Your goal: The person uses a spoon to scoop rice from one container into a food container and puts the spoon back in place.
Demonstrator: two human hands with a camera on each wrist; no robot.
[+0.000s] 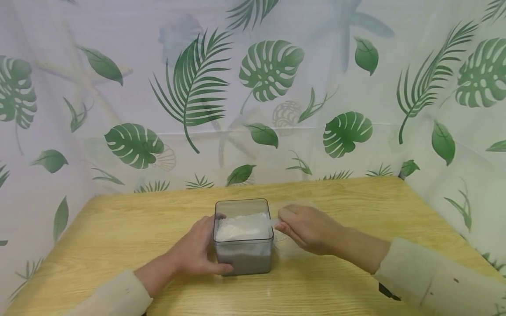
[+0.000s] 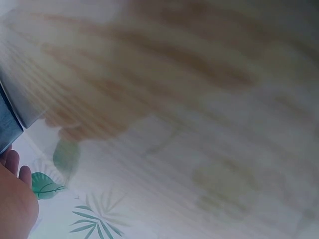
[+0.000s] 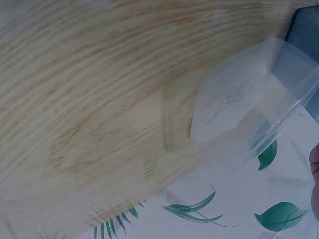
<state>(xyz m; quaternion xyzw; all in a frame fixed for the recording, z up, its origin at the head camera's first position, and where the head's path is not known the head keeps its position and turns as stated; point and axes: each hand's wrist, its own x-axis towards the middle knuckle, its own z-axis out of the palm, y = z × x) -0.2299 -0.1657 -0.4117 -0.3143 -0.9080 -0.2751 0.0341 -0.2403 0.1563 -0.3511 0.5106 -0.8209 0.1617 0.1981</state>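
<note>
A square, see-through grey container (image 1: pixel 245 256) of white powder (image 1: pixel 245 226) stands on the table. My left hand (image 1: pixel 195 250) grips its left side, the thumb across the front and the fingers along the far left. Part of that hand (image 2: pixel 17 194) shows beside the dark container edge (image 2: pixel 7 119) in the left wrist view. With curled fingers, my right hand (image 1: pixel 310 228) holds a whitish handle (image 1: pixel 273 222) over the container's right rim. The handle's other end runs in among the powder and is hard to make out. Beneath the right hand is a clear plastic bowl (image 3: pixel 234 94) with white bits inside.
The wooden table (image 1: pixel 150 219) ends at a leaf-printed cloth (image 1: pixel 221 109) behind and on both sides. The clear bowl stands close to the container's right side. A small dark object (image 1: pixel 388 292) shows under the right sleeve.
</note>
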